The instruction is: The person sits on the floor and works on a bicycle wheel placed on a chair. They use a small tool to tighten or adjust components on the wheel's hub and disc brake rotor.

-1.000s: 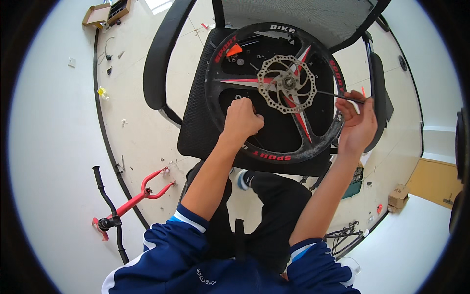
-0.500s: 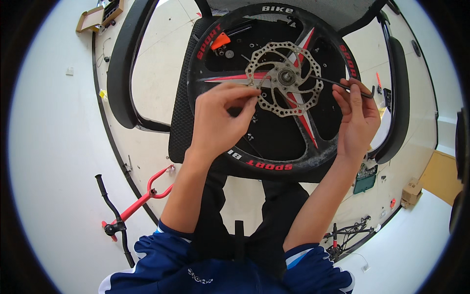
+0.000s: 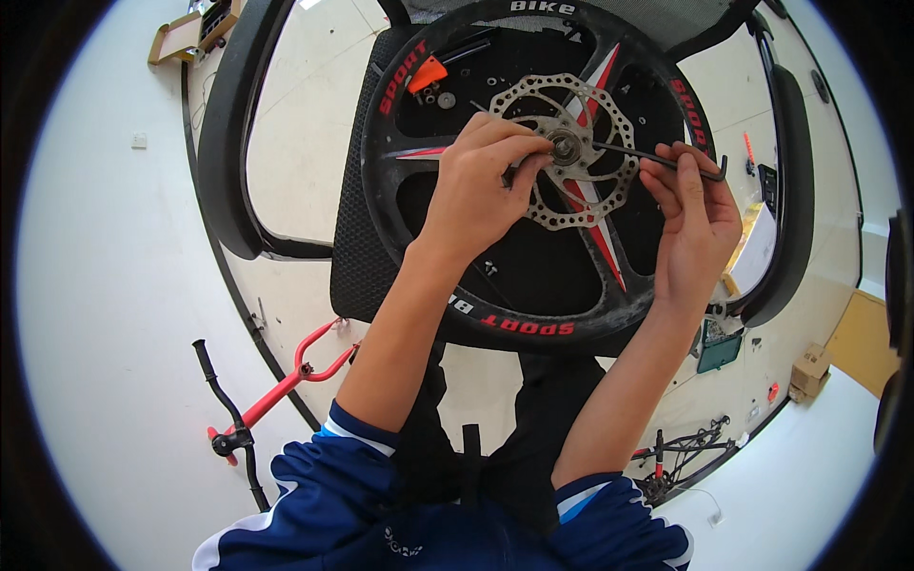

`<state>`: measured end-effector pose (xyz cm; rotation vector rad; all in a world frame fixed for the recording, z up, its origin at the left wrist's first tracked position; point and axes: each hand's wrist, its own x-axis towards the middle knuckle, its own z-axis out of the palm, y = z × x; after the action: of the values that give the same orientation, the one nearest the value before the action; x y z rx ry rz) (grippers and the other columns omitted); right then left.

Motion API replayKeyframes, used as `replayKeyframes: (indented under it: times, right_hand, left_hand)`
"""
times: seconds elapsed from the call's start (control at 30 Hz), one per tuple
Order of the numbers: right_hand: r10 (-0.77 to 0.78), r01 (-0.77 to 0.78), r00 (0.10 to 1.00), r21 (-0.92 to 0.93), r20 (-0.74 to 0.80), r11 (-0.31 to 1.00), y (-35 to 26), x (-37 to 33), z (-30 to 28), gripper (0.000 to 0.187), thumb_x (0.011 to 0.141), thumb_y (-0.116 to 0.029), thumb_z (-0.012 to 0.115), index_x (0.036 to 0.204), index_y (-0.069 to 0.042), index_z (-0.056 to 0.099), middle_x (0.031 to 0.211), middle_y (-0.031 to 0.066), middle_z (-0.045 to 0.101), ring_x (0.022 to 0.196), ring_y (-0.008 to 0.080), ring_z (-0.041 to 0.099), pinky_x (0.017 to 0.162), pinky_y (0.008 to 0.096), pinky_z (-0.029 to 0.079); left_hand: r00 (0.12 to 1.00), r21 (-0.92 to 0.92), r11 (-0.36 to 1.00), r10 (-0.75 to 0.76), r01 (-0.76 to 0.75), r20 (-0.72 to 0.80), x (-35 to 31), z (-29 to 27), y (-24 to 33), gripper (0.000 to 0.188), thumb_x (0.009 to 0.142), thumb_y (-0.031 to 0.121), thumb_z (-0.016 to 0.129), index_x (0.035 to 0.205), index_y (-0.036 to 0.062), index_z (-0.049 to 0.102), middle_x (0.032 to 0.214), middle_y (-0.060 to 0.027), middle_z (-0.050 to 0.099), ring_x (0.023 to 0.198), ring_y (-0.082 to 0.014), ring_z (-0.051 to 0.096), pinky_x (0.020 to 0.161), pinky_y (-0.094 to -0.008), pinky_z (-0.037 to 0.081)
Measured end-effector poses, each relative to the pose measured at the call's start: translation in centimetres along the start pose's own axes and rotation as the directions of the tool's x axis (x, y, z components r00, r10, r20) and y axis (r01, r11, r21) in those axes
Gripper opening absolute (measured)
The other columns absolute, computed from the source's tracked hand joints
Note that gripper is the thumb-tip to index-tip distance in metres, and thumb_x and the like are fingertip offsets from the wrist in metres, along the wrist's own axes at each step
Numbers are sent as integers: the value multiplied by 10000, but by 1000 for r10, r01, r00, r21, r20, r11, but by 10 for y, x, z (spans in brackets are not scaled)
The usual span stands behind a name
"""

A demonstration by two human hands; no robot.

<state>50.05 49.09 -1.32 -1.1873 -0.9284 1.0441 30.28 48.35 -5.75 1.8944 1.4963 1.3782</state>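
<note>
A black wheel (image 3: pixel 377 195) with red and white spokes lies flat on the chair seat. A perforated silver brake disc (image 3: pixel 562 220) sits around its hub (image 3: pixel 567 146). My left hand (image 3: pixel 481 181) reaches over the disc's left side, thumb and fingertips pinched beside the hub; anything between them is too small or hidden to name. On the right, my right hand (image 3: pixel 700 205) grips a dark hex key (image 3: pixel 636 152). The key's long end points left across the disc, close to the hub, and its bent end sticks out past my fingers.
Small nuts, a washer (image 3: pixel 447 100) and an orange piece (image 3: pixel 428 74) lie inside the wheel's upper left. Armrests (image 3: pixel 228 133) flank the seat. A pink bike frame (image 3: pixel 276 392) is at lower left, a green case (image 3: pixel 720 348) and cardboard box (image 3: pixel 810 369) at lower right.
My left hand has moved right and slightly up, from the disc's left edge to beside the hub. My right hand still holds the hex key, almost where it was.
</note>
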Motion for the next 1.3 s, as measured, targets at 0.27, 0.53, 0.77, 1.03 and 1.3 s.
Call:
replayKeyframes:
  times: [0.27, 0.53, 0.77, 1.03, 1.3]
  right_hand:
    - [-2, 2, 1000, -11, 10, 1000, 0, -2, 5, 232, 987, -123, 629, 1107, 74, 657, 1020, 209, 711, 873, 269, 742, 810, 327, 619]
    - [15, -35, 994, -184, -108, 982, 9, 6, -19, 296, 1041, -237, 556, 1053, 23, 697, 740, -3, 597, 570, 57, 483, 520, 181, 352]
    - [252, -234, 967, -485, -29, 843, 24, 4, -12, 338, 945, -312, 708, 890, 21, 697, 659, -69, 519, 588, 17, 396, 528, 209, 291]
    - [251, -213, 968, -481, 15, 851, 29, 4, -5, 246, 927, -203, 725, 909, 42, 706, 672, -67, 551, 594, 9, 410, 536, 203, 298]
    - [249, -205, 968, -497, 23, 843, 30, 4, -7, 237, 927, -206, 727, 906, 30, 710, 668, -74, 553, 591, 6, 408, 533, 204, 292]
  left_hand:
    - [999, 36, 999, 36, -35, -39, -5, -3, -3, 179, 746, -19, 776, 919, 27, 765, 878, -73, 720, 798, -192, 647, 655, -275, 521]
    - [999, 30, 999, -12, 13, -37, -6, -1, 0, 181, 748, -10, 779, 923, 29, 764, 896, -71, 711, 797, -190, 652, 655, -270, 520]
    - [998, 39, 999, -33, 35, -56, -7, 1, 1, 179, 753, -1, 775, 928, 36, 768, 898, -72, 705, 795, -187, 654, 662, -267, 513]
    - [998, 54, 998, -28, 31, -54, -7, 1, 2, 170, 757, 14, 785, 924, 41, 774, 894, -72, 701, 813, -204, 650, 681, -287, 518]
    - [998, 94, 995, -27, 33, -64, -6, 0, 4, 162, 756, 23, 791, 916, 48, 779, 877, -69, 695, 823, -211, 635, 708, -300, 512]
